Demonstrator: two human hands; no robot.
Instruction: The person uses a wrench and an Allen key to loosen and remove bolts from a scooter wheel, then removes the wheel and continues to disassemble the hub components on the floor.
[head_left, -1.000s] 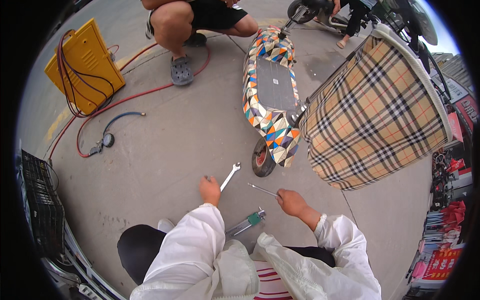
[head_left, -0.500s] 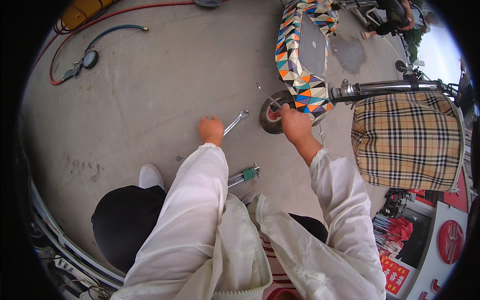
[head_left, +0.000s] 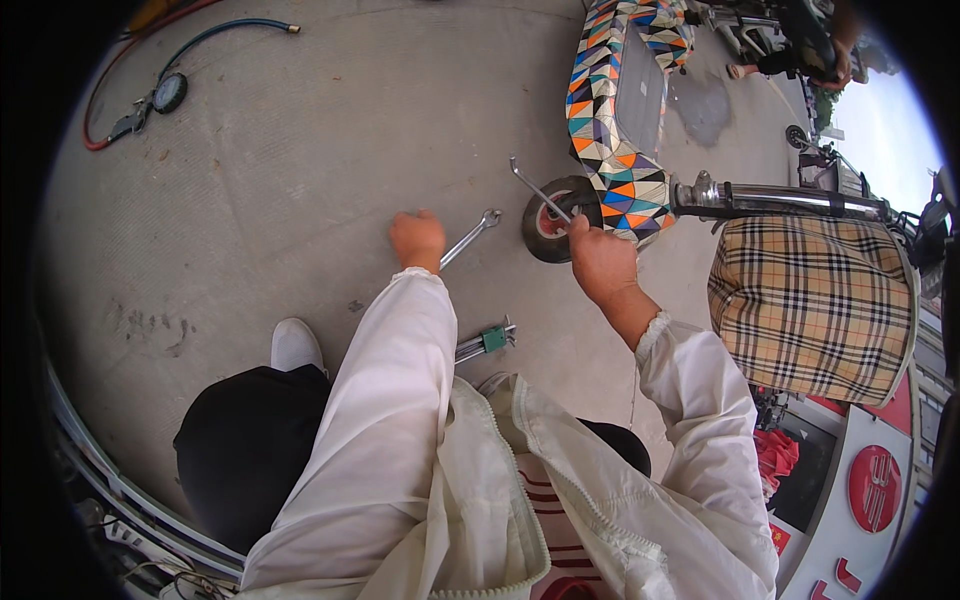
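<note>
Lying nearest my camera, lower center, is a green-clasped hex-key set (head_left: 494, 340). Mid-frame, my left hand (head_left: 417, 241) is wrapped round a steel wrench (head_left: 466, 243); right of it, my right hand (head_left: 606, 264) grips a bent-tipped rod (head_left: 543, 196) overlapping the scooter wheel (head_left: 546, 236). A tire gauge (head_left: 170, 93) lies upper left.

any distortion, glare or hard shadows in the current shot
Head view: soft daylight, no hard shadows on the ground; pale, bright sky at right; rail at lower left looks bent near the rim, corners black; mild shine on the wrench.
</note>
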